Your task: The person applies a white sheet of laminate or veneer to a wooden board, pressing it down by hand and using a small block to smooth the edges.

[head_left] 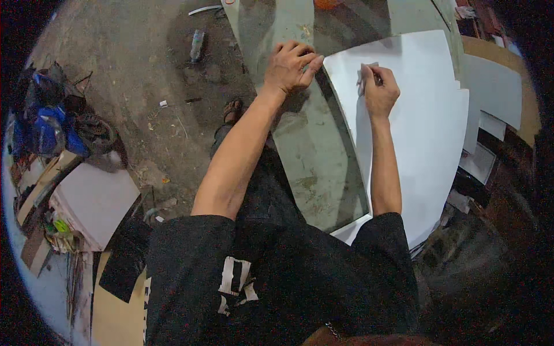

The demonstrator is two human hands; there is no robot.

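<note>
A large white sheet [424,121] lies on a grey-green tabletop [314,150]. My right hand [382,92] is over the sheet's left part, its fingers pinched on a small grey folded piece [362,78], cloth or paper; I cannot tell which. The piece is at the sheet's surface, and a shadow falls below it. My left hand [291,68] is on the tabletop beside the sheet's upper left corner. Its fingers are curled, the thumb reaches toward that corner, and whatever may be under the fingertips is hidden.
Left on the floor lie a plastic bottle [197,46] and scraps. Blue bundles [49,130] and a pale board [97,199] are stacked further left. More pale sheets [496,86] lie to the right of the table. An orange object [328,3] shows at the far edge.
</note>
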